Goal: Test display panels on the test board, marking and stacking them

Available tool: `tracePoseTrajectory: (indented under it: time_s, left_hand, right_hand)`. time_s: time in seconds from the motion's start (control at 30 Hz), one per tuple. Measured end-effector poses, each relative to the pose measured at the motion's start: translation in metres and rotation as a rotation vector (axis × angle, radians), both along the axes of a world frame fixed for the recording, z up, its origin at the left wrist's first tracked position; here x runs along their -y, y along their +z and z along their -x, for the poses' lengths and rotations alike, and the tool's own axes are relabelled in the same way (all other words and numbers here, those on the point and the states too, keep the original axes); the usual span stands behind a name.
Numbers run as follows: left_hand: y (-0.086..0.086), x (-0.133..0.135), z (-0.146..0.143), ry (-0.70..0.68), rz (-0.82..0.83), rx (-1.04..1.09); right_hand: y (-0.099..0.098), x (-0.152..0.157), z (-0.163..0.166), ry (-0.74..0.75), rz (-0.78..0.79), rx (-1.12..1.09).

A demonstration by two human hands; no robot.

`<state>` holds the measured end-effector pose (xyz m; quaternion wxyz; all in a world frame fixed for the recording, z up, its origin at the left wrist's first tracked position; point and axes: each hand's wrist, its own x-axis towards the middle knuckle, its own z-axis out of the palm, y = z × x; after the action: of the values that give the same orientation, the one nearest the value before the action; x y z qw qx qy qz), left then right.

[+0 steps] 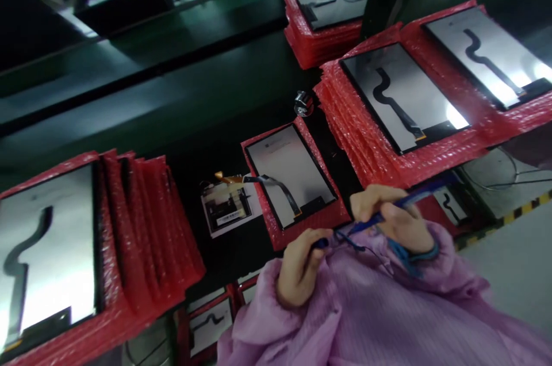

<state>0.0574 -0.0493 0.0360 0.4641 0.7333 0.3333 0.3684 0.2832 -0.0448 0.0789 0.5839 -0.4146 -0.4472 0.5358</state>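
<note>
My right hand (394, 219) is closed around a blue strap (375, 219), whose flat end reaches out to the right. My left hand (302, 268) pinches a dark blue end piece (319, 243), and a thin blue cord (350, 239) runs between the two hands. A blue band circles my right wrist. Just beyond the hands lies a display panel (293, 173), grey back up, on red bubble wrap (276, 233). Its dark flex cable bends left to a small circuit board (226, 205) with a barcode label. Some of the strap is hidden by my fingers.
Red bubble-wrap stacks topped by display panels stand at left (150, 228), right (353, 124) and back (310, 46). A shiny metal piece (303, 103) sits behind the middle panel. More panels (211, 326) show lower down. Yellow-black tape (517, 210) marks the floor.
</note>
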Motion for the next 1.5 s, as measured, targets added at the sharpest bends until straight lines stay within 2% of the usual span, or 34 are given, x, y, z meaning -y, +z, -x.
tracePoseTrajectory:
  time_s: [0.07,0.13,0.23,0.4,0.53,0.63,0.7,0.87,1.03,1.1,1.17,1.23,1.3,1.4,1.5]
  left_hand:
    - [0.003,-0.002,-0.008,-0.057,0.029,0.050]
    - [0.003,-0.003,-0.011,-0.079,0.026,0.073]
    - [0.002,-0.003,-0.010,-0.076,0.043,0.080]
    - [-0.002,0.003,-0.008,-0.046,0.180,0.099]
    - [-0.009,0.010,-0.010,-0.018,0.231,0.211]
    - [-0.008,0.012,-0.007,0.027,0.238,0.218]
    - [-0.003,0.011,-0.003,0.045,0.193,0.182]
    - [0.012,0.009,0.004,-0.036,0.107,0.151]
    - [0.019,-0.003,0.003,-0.028,0.003,0.047]
    - [0.028,-0.015,0.006,-0.011,-0.103,-0.103]
    - [0.044,-0.031,0.012,0.067,-0.212,-0.288]
    - [0.066,-0.049,0.021,0.186,-0.278,-0.432]
    - [0.092,-0.069,0.028,0.270,-0.304,-0.517]
    - [0.129,-0.111,0.025,0.306,-0.261,-0.556]
    - [0.146,-0.178,0.000,0.335,-0.194,-0.667]
  right_hand:
    - [-0.010,0.002,0.019,0.097,0.133,-0.112]
    - [-0.017,0.000,0.030,0.106,0.173,-0.164]
    - [-0.021,-0.002,0.034,0.100,0.186,-0.147]
    - [-0.019,0.000,0.034,0.068,0.188,-0.088]
    - [-0.015,0.002,0.044,0.131,0.106,0.186]
    - [-0.014,0.004,0.055,0.164,0.016,0.324]
    - [-0.013,0.004,0.060,0.217,-0.026,0.352]
    - [-0.005,0.004,0.065,0.340,-0.152,0.410]
    - [0.002,-0.014,0.062,0.324,-0.224,0.396]
    - [0.003,-0.031,0.055,0.234,-0.167,0.328]
    - [0.000,-0.052,0.043,0.017,-0.084,0.329]
    - [-0.009,-0.075,0.028,-0.252,-0.040,0.460]
    - [-0.023,-0.094,0.015,-0.430,-0.062,0.646]
    - [-0.049,-0.109,0.007,-0.506,-0.139,0.835]
    - [-0.069,-0.109,0.010,-0.491,-0.162,0.968]
